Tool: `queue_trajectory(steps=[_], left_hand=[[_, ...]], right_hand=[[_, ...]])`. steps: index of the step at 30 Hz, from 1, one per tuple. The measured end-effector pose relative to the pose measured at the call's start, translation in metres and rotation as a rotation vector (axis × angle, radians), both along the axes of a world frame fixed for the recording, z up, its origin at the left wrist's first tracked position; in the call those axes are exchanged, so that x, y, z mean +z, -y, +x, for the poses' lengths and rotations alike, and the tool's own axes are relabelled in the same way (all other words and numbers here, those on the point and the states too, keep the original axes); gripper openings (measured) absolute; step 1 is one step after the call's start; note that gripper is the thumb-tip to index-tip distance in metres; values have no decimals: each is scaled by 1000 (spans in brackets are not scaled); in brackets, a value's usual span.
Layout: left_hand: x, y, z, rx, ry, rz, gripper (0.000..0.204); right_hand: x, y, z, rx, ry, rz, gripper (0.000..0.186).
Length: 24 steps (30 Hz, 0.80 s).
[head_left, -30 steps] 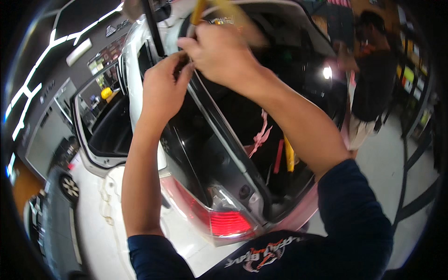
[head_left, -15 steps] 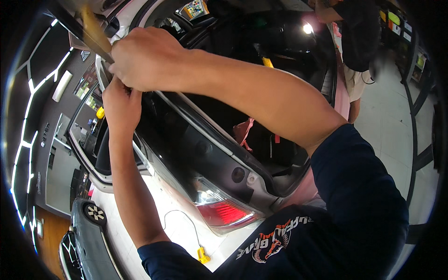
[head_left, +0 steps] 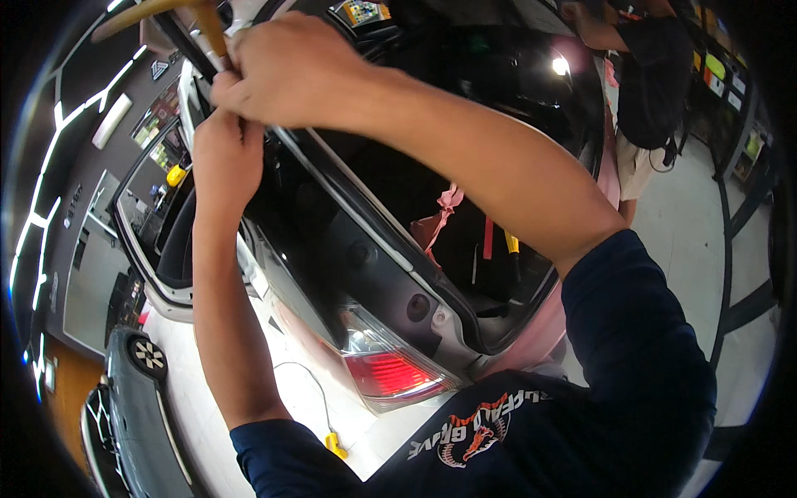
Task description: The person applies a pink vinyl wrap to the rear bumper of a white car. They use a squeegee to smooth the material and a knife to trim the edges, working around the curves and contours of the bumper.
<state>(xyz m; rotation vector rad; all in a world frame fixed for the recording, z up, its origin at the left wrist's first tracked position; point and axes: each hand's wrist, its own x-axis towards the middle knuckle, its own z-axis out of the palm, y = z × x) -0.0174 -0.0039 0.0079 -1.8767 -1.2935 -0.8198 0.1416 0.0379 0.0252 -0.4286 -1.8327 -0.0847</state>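
My right hand (head_left: 286, 70) reaches to the upper left, closed on a yellow-brown T-shaped tool (head_left: 212, 29) whose head juts up past the fingers. Just below it, touching, my left hand (head_left: 228, 162) has its fingers folded. What the left fingers hold is hidden by the right hand. Both hands are at the rear side of a car, beside a dark bar (head_left: 184, 41) along its body edge. Below them runs the car's glossy black rear side panel (head_left: 332, 241), with a red and clear tail light (head_left: 390, 369) at its corner.
The car's rear opening holds crumpled pink sheet (head_left: 438, 216) and a yellow-handled tool (head_left: 512, 246). An open car door (head_left: 178, 307) stands left. A corded yellow device (head_left: 334, 446) lies on the floor. A grey car (head_left: 145, 415) is at lower left, another person (head_left: 652, 100) at upper right.
Both hands have shifted slightly up and right in the picture. The yellow-brown tool has swung, and more of its T shape shows. The view has moved a little too.
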Motion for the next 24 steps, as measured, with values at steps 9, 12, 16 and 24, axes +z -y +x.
queue_trajectory(steps=[9, 12, 16, 24], left_hand=[[-13, 7, 9, 38, 133, -156, 26], [-11, 18, 9, 7, 170, -193, 27], [-5, 20, 19, -10, 188, -207, 22], [-9, 16, 16, -56, 176, -86, 17]], right_hand=[[33, -17, 64, 8, -97, 795, 65], [64, 9, 56, 72, 136, 1162, 36], [85, 34, 44, -311, 369, 926, 22], [119, 90, 60, 140, 678, -348, 42]])
